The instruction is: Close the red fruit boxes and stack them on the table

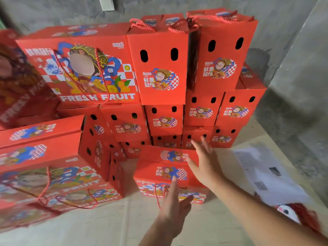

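Observation:
A single red fruit box [165, 173] with a red rope handle stands low in the middle, its lid flaps folded down. My left hand [173, 208] is stretched flat toward its front face, fingers straight. My right hand [204, 162] is spread open over its right end, fingers reaching toward the back. Neither hand grips anything. Behind it rises a stack of several closed red fruit boxes [159, 68]. A large closed box [53, 167] lies at the left.
Grey concrete walls [292, 77] close in the back and right. A white printed sheet [262, 174] lies on the pale surface [115, 224] at the right, with a red and white object [292, 213] near my right forearm. More red boxes [17, 86] crowd the left edge.

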